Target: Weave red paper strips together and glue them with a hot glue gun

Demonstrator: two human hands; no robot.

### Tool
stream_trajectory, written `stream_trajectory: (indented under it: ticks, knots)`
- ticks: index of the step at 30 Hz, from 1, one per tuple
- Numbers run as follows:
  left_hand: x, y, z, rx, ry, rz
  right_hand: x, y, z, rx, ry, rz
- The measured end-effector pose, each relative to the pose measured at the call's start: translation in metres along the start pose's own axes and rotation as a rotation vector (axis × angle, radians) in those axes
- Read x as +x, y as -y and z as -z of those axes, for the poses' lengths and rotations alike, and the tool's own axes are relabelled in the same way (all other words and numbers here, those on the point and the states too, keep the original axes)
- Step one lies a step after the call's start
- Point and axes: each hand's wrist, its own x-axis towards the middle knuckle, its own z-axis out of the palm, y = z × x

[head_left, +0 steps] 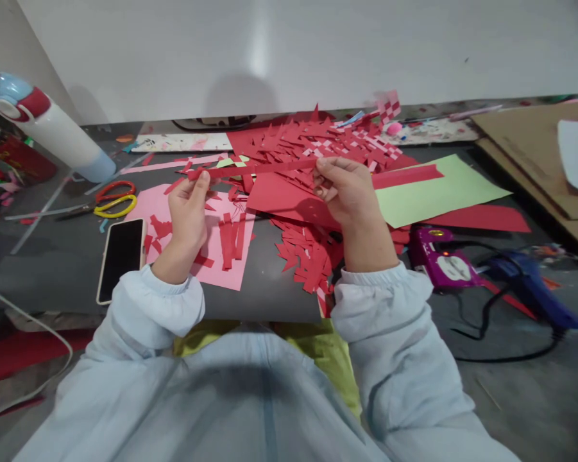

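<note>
A long, narrow red paper strip (262,169) is stretched nearly level between my two hands. My left hand (188,208) pinches its left end between thumb and finger, above a pink paper sheet (212,279) with several short red strips on it. At the other end, my right hand (349,189) grips the strip with curled fingers, over a folded red sheet (289,202). Behind the strip lies a heap of red paper scraps (289,141), some woven with pink in a checker pattern. More cut red pieces (312,253) lie between my forearms.
Scissors (115,199) and a phone (121,260) lie left, with a white bottle (62,131) standing behind. Right are a light green sheet (442,192), a purple device (445,260) with a lit lamp, a blue glue gun (529,289) with its cord, and cardboard (524,135).
</note>
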Motion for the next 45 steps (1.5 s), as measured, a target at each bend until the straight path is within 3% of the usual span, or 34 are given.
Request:
stream_trajectory:
  ticks: [21, 25, 29, 32, 36, 41, 45]
  knots:
    - [0.003, 0.005, 0.002, -0.065, 0.010, 0.163, 0.003, -0.004, 0.003, -0.016, -0.002, -0.007]
    - [0.003, 0.001, 0.001, -0.090, 0.023, 0.193, 0.003, -0.002, 0.005, -0.102, 0.003, -0.009]
    - [-0.001, -0.004, 0.000, -0.088, 0.079, 0.248, 0.007, -0.005, 0.008, -0.237, -0.046, 0.060]
    - [-0.004, -0.006, -0.001, -0.071, 0.133, 0.263, 0.005, -0.006, 0.004, -0.329, -0.065, 0.199]
    - [-0.009, -0.007, -0.002, -0.005, 0.292, 0.334, -0.013, -0.004, -0.013, -0.424, 0.145, 0.328]
    - [-0.012, -0.003, -0.005, 0.012, 0.392, 0.316, -0.035, -0.011, -0.035, -0.480, 0.521, 0.227]
    - [-0.011, 0.001, -0.006, -0.008, 0.351, 0.306, -0.037, -0.020, -0.041, -0.419, 0.560, 0.166]
